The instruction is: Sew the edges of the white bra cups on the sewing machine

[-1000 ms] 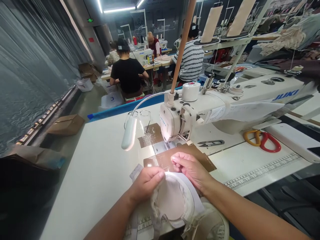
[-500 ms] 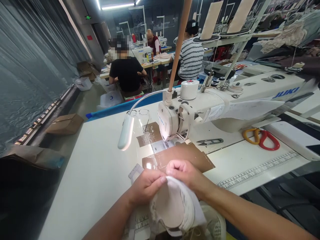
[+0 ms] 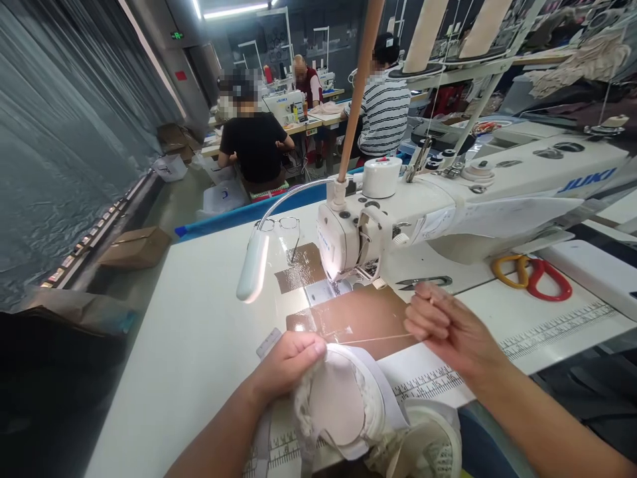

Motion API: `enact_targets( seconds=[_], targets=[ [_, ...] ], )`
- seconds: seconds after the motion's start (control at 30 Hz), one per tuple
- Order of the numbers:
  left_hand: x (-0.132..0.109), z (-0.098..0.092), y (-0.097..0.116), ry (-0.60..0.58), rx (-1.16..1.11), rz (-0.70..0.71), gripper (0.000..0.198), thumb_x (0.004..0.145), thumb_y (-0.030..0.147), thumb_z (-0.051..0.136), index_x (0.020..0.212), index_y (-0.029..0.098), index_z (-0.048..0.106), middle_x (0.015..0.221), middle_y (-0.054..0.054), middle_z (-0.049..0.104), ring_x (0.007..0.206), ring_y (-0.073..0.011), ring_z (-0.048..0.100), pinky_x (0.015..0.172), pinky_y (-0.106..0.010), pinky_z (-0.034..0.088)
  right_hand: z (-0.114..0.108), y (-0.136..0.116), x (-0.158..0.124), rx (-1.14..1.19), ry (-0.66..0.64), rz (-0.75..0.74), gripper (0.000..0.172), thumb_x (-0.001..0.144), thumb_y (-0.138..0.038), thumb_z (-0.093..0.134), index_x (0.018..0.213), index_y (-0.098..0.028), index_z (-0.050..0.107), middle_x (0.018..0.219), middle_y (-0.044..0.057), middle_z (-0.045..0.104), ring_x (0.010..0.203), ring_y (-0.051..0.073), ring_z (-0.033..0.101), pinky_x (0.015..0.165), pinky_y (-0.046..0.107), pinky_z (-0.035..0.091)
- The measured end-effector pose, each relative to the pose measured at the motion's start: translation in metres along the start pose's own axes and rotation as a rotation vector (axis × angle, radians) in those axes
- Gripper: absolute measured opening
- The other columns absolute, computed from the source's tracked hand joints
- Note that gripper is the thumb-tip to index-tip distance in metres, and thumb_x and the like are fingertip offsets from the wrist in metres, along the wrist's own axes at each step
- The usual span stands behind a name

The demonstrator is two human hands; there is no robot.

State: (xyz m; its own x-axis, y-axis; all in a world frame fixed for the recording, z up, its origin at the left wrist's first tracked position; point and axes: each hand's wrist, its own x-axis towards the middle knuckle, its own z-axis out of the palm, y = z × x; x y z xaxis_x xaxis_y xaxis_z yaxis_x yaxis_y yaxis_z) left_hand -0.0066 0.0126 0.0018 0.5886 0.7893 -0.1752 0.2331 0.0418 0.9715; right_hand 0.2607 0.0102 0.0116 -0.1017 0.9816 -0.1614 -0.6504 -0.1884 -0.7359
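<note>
My left hand (image 3: pixel 288 365) pinches the upper edge of a pale bra (image 3: pixel 341 405) at the table's front edge. One moulded cup faces up, with gathered trim round its rim. The bra's other cup (image 3: pixel 438 445) hangs lower right, partly cut off by the frame. A thin light thread (image 3: pixel 371 340) runs taut from the bra's edge by my left thumb to my right hand (image 3: pixel 448 325), whose fingers are closed on it. Just behind the right fingers lie dark thread snips (image 3: pixel 428 283) on the machine bed.
A JUKI sewing machine (image 3: pixel 343 245) stands ahead, with a lit lamp (image 3: pixel 253 265) at its left. Eyeglasses (image 3: pixel 281 224) rest behind the lamp. Red-and-yellow-handled scissors (image 3: pixel 547 280) lie right, above a printed ruler strip (image 3: pixel 562 328). Several people sit at machines farther back.
My right hand has left the bra's edge and moved right and up, drawing the thread out straight. My left hand stays on the edge. More of the second cup shows.
</note>
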Motion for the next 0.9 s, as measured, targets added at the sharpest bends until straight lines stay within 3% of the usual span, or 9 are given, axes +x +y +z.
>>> enact_targets(
  seconds=[0.1,0.2,0.47,0.9],
  targets=[
    [0.0,0.0,0.001,0.001,-0.015,-0.027,0.042,0.087,0.045,0.044,0.057,0.018,0.032,0.057,0.005,0.024,0.053,-0.0087,0.021,0.048,-0.021,0.019,-0.011,-0.024,0.001,-0.084,0.142,-0.191,0.02,0.076,-0.03,0.068,0.07,-0.019,0.052,0.046,-0.009,0.018,0.04,0.005,0.014,0.037,0.018,0.018],
    [0.0,0.0,-0.001,0.007,-0.031,-0.046,0.042,0.086,0.045,0.045,0.057,0.018,0.033,0.057,0.006,0.023,0.053,-0.0085,0.021,0.047,-0.021,0.019,-0.02,-0.044,0.0,-0.146,0.261,-0.325,0.019,0.073,-0.027,0.067,0.068,-0.019,0.052,0.044,-0.008,0.019,0.04,0.006,0.013,0.038,0.021,0.012],
    [0.0,0.0,-0.003,0.0,-0.063,-0.053,0.041,0.087,0.044,0.047,0.057,0.016,0.037,0.056,0.006,0.026,0.052,-0.0079,0.023,0.047,-0.02,0.021,-0.034,-0.072,-0.002,-0.226,0.431,-0.53,0.014,0.063,-0.014,0.065,0.066,-0.017,0.052,0.044,-0.007,0.027,0.04,0.005,0.02,0.039,0.02,0.015],
    [-0.001,0.0,0.0,-0.012,-0.114,-0.091,0.042,0.085,0.047,0.048,0.059,0.016,0.04,0.057,0.005,0.028,0.052,-0.0078,0.025,0.047,-0.02,0.021,-0.039,-0.077,0.002,-0.25,0.449,-0.615,0.016,0.061,-0.007,0.062,0.068,-0.017,0.051,0.046,-0.006,0.029,0.042,0.006,0.024,0.039,0.019,0.018]
  ],
)
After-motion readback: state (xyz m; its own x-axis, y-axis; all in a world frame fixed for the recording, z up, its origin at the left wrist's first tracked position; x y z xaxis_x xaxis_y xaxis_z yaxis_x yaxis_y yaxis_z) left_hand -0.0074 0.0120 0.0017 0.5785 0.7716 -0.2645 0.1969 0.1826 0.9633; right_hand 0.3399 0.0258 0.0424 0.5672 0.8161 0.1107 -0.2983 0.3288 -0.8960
